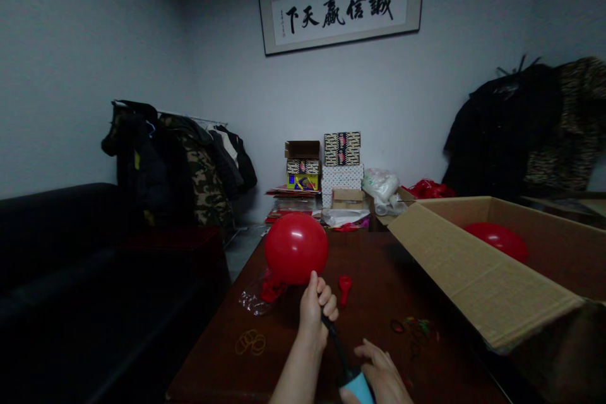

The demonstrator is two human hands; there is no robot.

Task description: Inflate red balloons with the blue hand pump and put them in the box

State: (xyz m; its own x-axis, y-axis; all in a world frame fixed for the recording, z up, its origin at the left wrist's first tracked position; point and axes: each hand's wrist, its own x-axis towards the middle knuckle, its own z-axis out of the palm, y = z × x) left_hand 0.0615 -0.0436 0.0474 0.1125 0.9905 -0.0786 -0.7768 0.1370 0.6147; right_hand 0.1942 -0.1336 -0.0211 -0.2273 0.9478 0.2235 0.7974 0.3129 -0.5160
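Note:
A round, inflated red balloon [296, 249] sits over the table, its neck hidden inside my left hand [316, 304]. That hand is closed around the neck and the top of the black pump tube, thumb pointing up. The black tube leads down to a light-blue hand pump [358, 387] at the bottom edge of the view. My right hand [384, 374] curves around the pump's body, with its fingers on the right and its thumb low on the left. Just right of my left hand lies a flat red balloon [345, 289].
On the dark table [218, 363] lie a clear bag of red balloons [271, 288], yellow rubber bands [250, 342] and small colored bands [419, 330]. A cardboard box [483, 271] at right holds another inflated balloon [497, 240]. Stacked boxes [341, 183] stand behind; a black sofa [95, 290] is left.

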